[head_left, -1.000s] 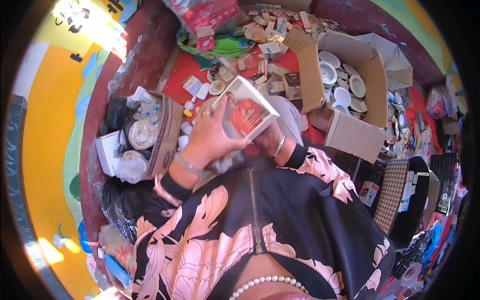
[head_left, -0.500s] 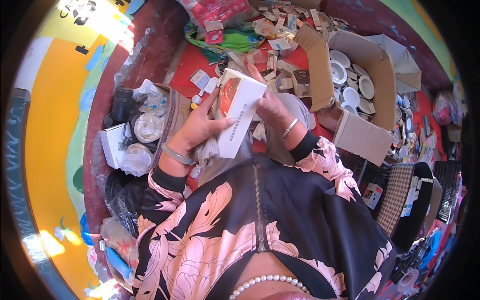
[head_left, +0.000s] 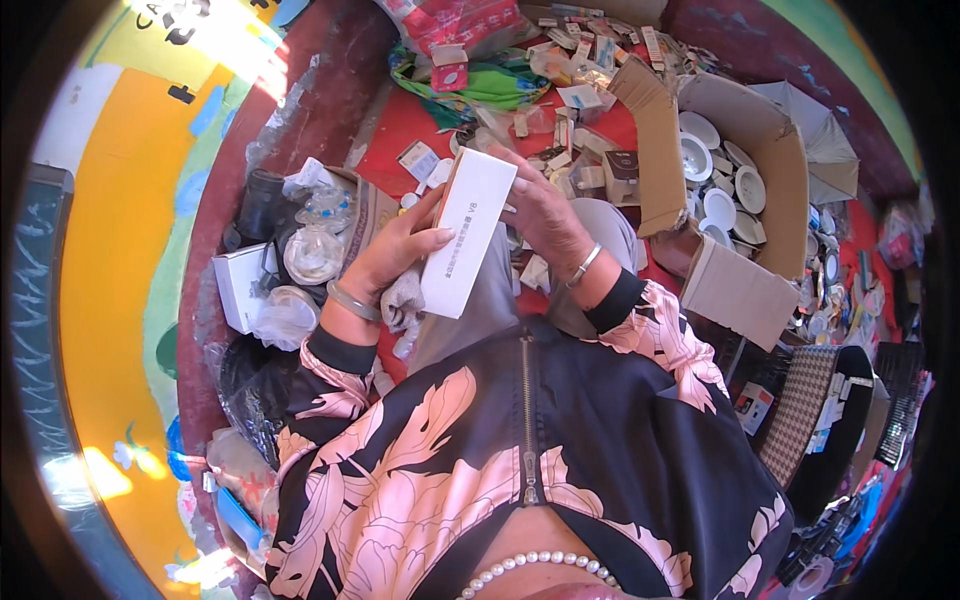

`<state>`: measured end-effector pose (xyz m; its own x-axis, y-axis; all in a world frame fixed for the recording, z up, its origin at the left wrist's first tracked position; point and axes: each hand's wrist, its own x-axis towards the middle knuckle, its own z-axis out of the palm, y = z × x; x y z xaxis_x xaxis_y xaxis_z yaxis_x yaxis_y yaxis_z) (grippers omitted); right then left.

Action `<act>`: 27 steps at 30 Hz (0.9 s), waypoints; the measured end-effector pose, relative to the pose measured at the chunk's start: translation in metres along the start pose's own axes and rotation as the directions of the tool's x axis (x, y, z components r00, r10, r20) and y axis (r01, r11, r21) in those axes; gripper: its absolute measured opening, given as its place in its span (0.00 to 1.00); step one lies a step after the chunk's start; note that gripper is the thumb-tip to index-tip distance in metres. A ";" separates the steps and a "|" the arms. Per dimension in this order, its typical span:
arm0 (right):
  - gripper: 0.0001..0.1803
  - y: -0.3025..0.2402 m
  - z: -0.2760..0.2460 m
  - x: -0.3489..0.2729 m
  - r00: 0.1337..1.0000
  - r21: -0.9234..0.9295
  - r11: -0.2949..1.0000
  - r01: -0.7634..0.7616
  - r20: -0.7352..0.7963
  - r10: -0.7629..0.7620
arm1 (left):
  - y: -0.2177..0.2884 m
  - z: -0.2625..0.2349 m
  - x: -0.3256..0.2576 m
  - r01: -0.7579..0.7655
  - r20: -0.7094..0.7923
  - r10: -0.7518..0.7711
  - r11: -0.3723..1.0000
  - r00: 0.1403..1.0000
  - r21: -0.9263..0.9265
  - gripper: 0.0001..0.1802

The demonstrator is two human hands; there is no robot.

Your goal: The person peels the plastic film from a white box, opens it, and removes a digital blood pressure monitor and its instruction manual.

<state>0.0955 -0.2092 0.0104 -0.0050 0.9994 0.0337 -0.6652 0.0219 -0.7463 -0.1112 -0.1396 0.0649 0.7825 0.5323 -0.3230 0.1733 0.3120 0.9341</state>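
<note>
White rectangular cardboard box (head_left: 470, 238): tilted, above the grey-trousered thighs (head_left: 490, 282). Left hand (head_left: 392, 248) clasps its left edge, fingers closed round it. Right hand (head_left: 553, 220) at its upper right edge, fingers extended; grip cannot be told.

To our left we see a bright yellow painted wall (head_left: 120, 230) with green and blue patches, beside a dark panel (head_left: 45, 330). A scuffed maroon band (head_left: 325, 85) runs between that wall and the red floor covering (head_left: 386, 145). Strong sunlight (head_left: 235, 45) whitens the wall's upper part.
</note>
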 end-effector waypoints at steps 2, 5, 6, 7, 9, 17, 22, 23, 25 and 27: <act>0.41 -0.007 0.005 0.000 0.999 0.013 0.999 -0.044 -0.009 0.044 | -0.001 -0.001 -0.005 0.002 -0.009 -0.003 1.000 1.000 -0.016 0.50; 0.37 -0.012 0.006 -0.002 0.998 -0.062 0.996 -0.065 -0.004 0.065 | 0.003 0.000 -0.009 0.033 -0.014 -0.033 0.999 0.999 0.030 0.52; 0.37 -0.014 0.005 -0.002 0.998 -0.083 0.994 -0.065 0.008 0.066 | 0.004 0.001 -0.010 0.028 -0.017 -0.027 0.999 0.999 0.034 0.52; 0.37 -0.016 0.004 -0.002 0.998 -0.105 0.992 -0.065 0.019 0.067 | 0.004 0.003 -0.011 0.022 -0.021 -0.022 0.999 1.000 0.038 0.52; 0.37 -0.017 0.004 -0.003 0.998 -0.122 0.991 -0.054 0.034 0.059 | 0.004 0.003 -0.011 0.017 -0.019 -0.016 0.999 1.000 0.045 0.51; 0.37 -0.018 0.005 -0.009 0.999 -0.097 0.995 -0.033 0.005 0.034 | 0.009 0.005 -0.011 0.025 0.013 -0.026 0.999 1.000 0.024 0.50; 0.36 -0.025 0.010 -0.008 1.000 -0.158 0.987 0.012 0.013 -0.010 | 0.007 0.002 -0.011 0.038 0.002 -0.038 0.998 0.999 0.044 0.51; 0.35 -0.026 0.011 -0.009 0.999 -0.167 0.986 0.029 0.022 -0.026 | 0.007 0.003 -0.011 0.036 0.006 -0.036 0.998 0.999 0.042 0.51; 0.34 -0.025 0.009 -0.010 0.999 -0.134 0.990 0.032 0.020 -0.029 | 0.007 0.003 -0.011 0.041 -0.002 -0.041 0.998 0.999 0.049 0.51; 0.33 -0.025 0.010 -0.012 0.999 -0.106 0.994 0.036 0.016 -0.034 | 0.007 0.004 -0.011 0.039 0.002 -0.040 0.998 0.999 0.055 0.51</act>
<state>0.1043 -0.2217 0.0350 0.0057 0.9975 0.0701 -0.5819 0.0603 -0.8110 -0.1163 -0.1462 0.0755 0.7761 0.5181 -0.3595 0.2369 0.2887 0.9276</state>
